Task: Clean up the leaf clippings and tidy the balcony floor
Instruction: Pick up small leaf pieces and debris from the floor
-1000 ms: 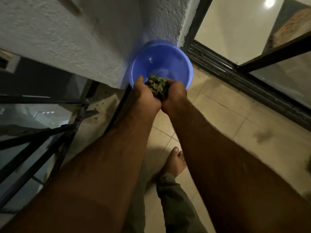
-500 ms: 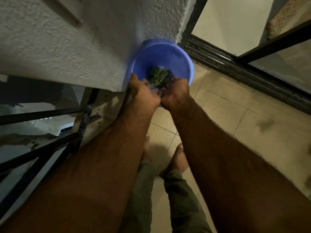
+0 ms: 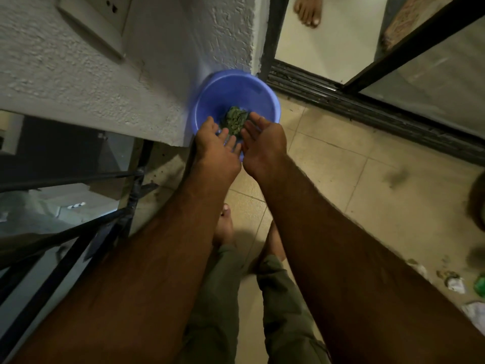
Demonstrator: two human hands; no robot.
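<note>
Above one blue basin holding a single heap of leaf clippings, the left hand and right hand are hovering, both uncurled and gripping nothing.

A switch plate sits high on the rough white wall. Black railing lines the balcony's left edge beside my olive trousers. Past the sliding-door track, another person's bare foot stands indoors.
</note>
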